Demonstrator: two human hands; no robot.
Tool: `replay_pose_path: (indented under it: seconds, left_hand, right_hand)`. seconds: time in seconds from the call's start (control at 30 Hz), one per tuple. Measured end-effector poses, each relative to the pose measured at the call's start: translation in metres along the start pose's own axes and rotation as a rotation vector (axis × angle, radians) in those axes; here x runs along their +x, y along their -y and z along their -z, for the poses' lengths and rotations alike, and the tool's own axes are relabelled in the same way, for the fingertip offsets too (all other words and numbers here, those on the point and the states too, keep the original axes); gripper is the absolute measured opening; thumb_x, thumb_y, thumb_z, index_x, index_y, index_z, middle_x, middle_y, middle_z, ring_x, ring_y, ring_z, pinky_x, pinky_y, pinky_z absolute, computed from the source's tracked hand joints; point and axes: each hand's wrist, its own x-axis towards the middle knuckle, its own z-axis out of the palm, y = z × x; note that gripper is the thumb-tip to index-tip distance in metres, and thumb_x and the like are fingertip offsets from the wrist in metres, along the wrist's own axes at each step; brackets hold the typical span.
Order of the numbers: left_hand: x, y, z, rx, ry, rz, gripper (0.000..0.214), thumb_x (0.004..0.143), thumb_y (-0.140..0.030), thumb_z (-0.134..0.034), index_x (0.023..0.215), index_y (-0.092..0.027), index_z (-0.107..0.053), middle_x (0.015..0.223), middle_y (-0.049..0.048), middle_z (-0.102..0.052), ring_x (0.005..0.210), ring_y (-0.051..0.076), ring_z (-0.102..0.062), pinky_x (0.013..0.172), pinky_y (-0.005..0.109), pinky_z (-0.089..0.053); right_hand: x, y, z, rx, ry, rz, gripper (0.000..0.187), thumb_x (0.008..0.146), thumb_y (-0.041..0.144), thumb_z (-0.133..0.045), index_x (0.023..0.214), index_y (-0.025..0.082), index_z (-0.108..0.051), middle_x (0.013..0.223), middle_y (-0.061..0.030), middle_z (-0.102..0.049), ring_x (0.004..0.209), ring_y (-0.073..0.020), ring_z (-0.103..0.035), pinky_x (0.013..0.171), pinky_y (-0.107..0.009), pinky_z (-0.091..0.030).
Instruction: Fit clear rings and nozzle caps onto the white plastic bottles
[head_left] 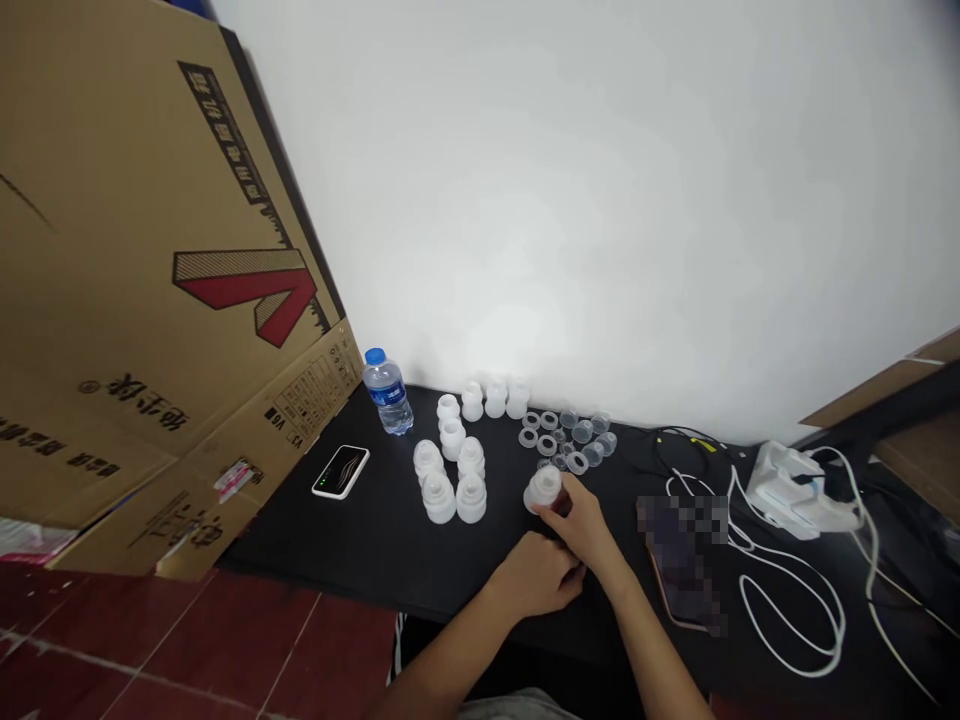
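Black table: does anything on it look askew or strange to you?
Yes. The cardboard carton at the left end of the black table leans askew, with its printing upside down. The phone on the right also looks odd: a pixelated patch covers part of it.

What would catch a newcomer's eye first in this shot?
The big cardboard box with its red arrow print fills the left side. On the black table, white plastic bottle-shaped pieces stand in a cluster beside clear rings. Front and centre, the right hand grips one more white piece.
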Motion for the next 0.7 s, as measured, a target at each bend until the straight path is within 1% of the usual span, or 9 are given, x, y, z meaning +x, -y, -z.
replay_pose_path:
  seconds: [0.07,0.17,0.23,0.33,0.4,0.47,0.57,0.63,0.7]
  left_hand:
    - [-0.001,0.000,0.000,-0.021,-0.012,-0.014,0.016,0.096,-0.027,-0.068,0.100,-0.018,-0.080,0.098,0.0114,-0.084,0.092,0.031,-0.079,0.085,0.041,-0.060]
    - [-0.004,0.001,0.000,-0.085,-0.065,-0.021,0.026,0.096,-0.027,-0.069,0.119,-0.017,-0.078,0.115,0.0149,-0.082,0.113,0.038,-0.076,0.100,0.051,-0.059]
    - [-0.006,0.002,-0.001,-0.138,-0.082,-0.019,0.033,0.096,-0.027,-0.069,0.127,-0.017,-0.075,0.122,0.0157,-0.080,0.117,0.039,-0.074,0.103,0.052,-0.058]
    - [-0.009,0.004,-0.003,-0.174,-0.095,-0.012,0.036,0.096,-0.026,-0.068,0.131,-0.019,-0.072,0.124,0.0151,-0.079,0.117,0.038,-0.073,0.104,0.053,-0.058]
    - [-0.010,0.005,-0.005,-0.168,-0.096,-0.003,0.035,0.096,-0.026,-0.067,0.130,-0.019,-0.073,0.121,0.0145,-0.079,0.115,0.038,-0.073,0.103,0.053,-0.058]
    - [-0.010,0.005,-0.007,-0.151,-0.094,0.000,0.033,0.096,-0.027,-0.068,0.127,-0.019,-0.074,0.119,0.0140,-0.080,0.113,0.038,-0.074,0.101,0.052,-0.058]
    - [-0.008,0.004,-0.008,-0.080,-0.093,0.003,0.023,0.097,-0.027,-0.067,0.116,-0.018,-0.076,0.114,0.0134,-0.081,0.111,0.037,-0.075,0.099,0.050,-0.058]
    - [-0.006,0.003,-0.005,-0.031,-0.067,0.009,0.016,0.099,-0.029,-0.066,0.103,-0.018,-0.076,0.103,0.0111,-0.082,0.100,0.033,-0.078,0.090,0.043,-0.058]
    - [-0.004,0.001,-0.002,-0.008,-0.036,0.005,0.018,0.101,-0.031,-0.064,0.092,-0.018,-0.074,0.089,0.0075,-0.081,0.082,0.027,-0.077,0.075,0.035,-0.055]
  right_hand:
    - [0.005,0.007,-0.012,-0.003,0.058,0.024,0.027,0.075,0.032,-0.089,0.096,0.026,-0.073,0.076,0.0014,-0.069,0.064,-0.0213,-0.062,0.063,-0.034,-0.050]
    - [0.012,0.020,-0.029,0.023,0.123,0.050,0.027,0.077,0.027,-0.086,0.101,0.026,-0.072,0.084,-0.0002,-0.071,0.067,-0.0214,-0.064,0.064,-0.033,-0.051]
    - [0.015,0.029,-0.037,0.026,0.166,0.057,0.030,0.079,0.026,-0.085,0.106,0.026,-0.072,0.087,-0.0005,-0.072,0.070,-0.0219,-0.066,0.064,-0.033,-0.052]
    - [0.018,0.038,-0.044,0.006,0.226,0.070,0.027,0.083,0.028,-0.085,0.106,0.026,-0.071,0.089,-0.0001,-0.072,0.072,-0.0218,-0.067,0.066,-0.033,-0.054]
    - [0.017,0.040,-0.046,0.015,0.261,0.081,0.026,0.084,0.029,-0.085,0.107,0.026,-0.072,0.093,-0.0009,-0.073,0.074,-0.0216,-0.068,0.067,-0.033,-0.056]
    - [0.016,0.039,-0.046,0.048,0.306,0.081,0.029,0.085,0.028,-0.084,0.112,0.026,-0.074,0.100,-0.0023,-0.075,0.078,-0.0221,-0.071,0.068,-0.034,-0.059]
    - [0.016,0.030,-0.038,0.085,0.383,0.058,0.037,0.086,0.027,-0.081,0.122,0.026,-0.074,0.108,-0.0041,-0.078,0.083,-0.0227,-0.074,0.072,-0.034,-0.063]
    - [0.019,0.020,-0.027,0.048,0.343,0.060,0.037,0.088,0.027,-0.077,0.125,0.024,-0.074,0.113,-0.0062,-0.080,0.082,-0.0221,-0.075,0.073,-0.035,-0.063]
    - [0.024,0.009,-0.013,-0.060,0.182,0.080,0.028,0.094,0.029,-0.070,0.120,0.022,-0.075,0.110,-0.0083,-0.080,0.077,-0.0215,-0.073,0.075,-0.037,-0.061]
